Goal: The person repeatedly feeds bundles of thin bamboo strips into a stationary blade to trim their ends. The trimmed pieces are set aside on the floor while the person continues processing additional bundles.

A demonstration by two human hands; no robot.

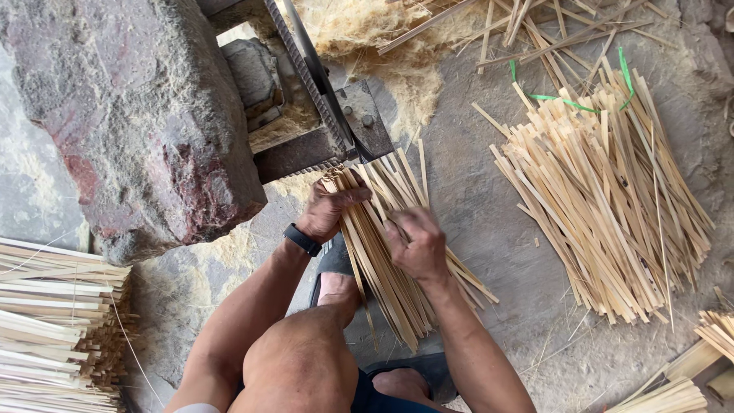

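Bent knee (302, 359) nearest, then left hand (329, 210) and right hand (417, 245) both clenched around bamboo strip bundle (382, 252) just below mounted blade (321, 84); best held squared, fingers clear of blade.

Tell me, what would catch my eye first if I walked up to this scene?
Most likely the two bare hands at the centre: the left hand and the right hand both grip a bundle of pale bamboo strips, its top end close to a dark metal blade. To the right, a bigger heap of strips lies on the ground with a green tie, and a large reddish stone block fills the upper left.
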